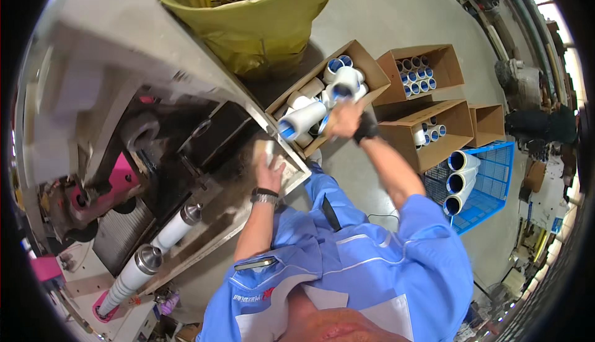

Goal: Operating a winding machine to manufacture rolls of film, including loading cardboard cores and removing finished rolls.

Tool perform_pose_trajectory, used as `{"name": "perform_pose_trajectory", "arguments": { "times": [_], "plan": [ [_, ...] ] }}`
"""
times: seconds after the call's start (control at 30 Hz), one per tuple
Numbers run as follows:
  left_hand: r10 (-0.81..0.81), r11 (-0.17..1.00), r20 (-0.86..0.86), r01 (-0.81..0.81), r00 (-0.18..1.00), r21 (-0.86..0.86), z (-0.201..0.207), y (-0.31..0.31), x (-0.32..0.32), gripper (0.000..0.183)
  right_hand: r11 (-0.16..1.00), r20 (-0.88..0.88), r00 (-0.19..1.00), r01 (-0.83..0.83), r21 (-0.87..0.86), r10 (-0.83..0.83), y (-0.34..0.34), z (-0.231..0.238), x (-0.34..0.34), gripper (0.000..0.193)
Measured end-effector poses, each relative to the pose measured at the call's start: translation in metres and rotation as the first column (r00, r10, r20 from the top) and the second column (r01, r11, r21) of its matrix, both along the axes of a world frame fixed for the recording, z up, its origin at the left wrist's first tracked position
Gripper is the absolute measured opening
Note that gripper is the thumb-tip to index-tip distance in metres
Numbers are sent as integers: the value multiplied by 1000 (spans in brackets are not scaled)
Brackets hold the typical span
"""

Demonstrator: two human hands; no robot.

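Observation:
My right hand (344, 121), blurred by motion, is over an open cardboard box (374, 83) of white rolls with blue-lined ends. Its fingers close on a smeared white roll (346, 83) above the others. Left of that hand, another white roll (304, 119) lies slanted across the box, its blue end toward me. My left hand (269, 171) is beside the machine's pale metal edge (296, 170). Its fingers are curled at a small blurred tan-and-white thing (264, 150), which I cannot make out.
A yellow bag-lined bin (260, 35) of dark rings stands far ahead. At right are cardboard boxes (443, 119) of rolls and a blue crate (496, 184) with three large rolls. On the left, the machine holds two white rolls (131, 278) on metal-capped shafts.

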State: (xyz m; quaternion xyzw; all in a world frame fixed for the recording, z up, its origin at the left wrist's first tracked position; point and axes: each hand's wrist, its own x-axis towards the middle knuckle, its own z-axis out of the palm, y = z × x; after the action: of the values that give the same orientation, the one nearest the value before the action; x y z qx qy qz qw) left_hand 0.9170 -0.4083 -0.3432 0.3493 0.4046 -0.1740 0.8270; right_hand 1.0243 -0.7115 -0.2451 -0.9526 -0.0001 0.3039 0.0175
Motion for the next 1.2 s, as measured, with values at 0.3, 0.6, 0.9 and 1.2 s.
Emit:
{"name": "perform_pose_trajectory", "arguments": {
  "times": [0.3, 0.6, 0.9, 1.2],
  "plan": [
    [-396, 901, 75, 371, 915, 226, 102, -72, 71, 43, -467, -854, 301, 735, 491, -424, 12, -75, -89, 53],
    [-222, 942, 603, 9, 767, 335, 320, -132, 319, 69, 243, 35, 787, 147, 959, -616, 4, 116, 88, 88],
    [-987, 156, 143, 624, 72, 765, 135, -231, 99, 33, -916, -927, -179, 299, 267, -329, -87, -81, -367, 68],
    [-512, -33, 274, 337, -814, 941, 147, -425, -131, 75, -626, -814, -362, -519, 581, -455, -304, -23, -507, 92]
  ]
}}
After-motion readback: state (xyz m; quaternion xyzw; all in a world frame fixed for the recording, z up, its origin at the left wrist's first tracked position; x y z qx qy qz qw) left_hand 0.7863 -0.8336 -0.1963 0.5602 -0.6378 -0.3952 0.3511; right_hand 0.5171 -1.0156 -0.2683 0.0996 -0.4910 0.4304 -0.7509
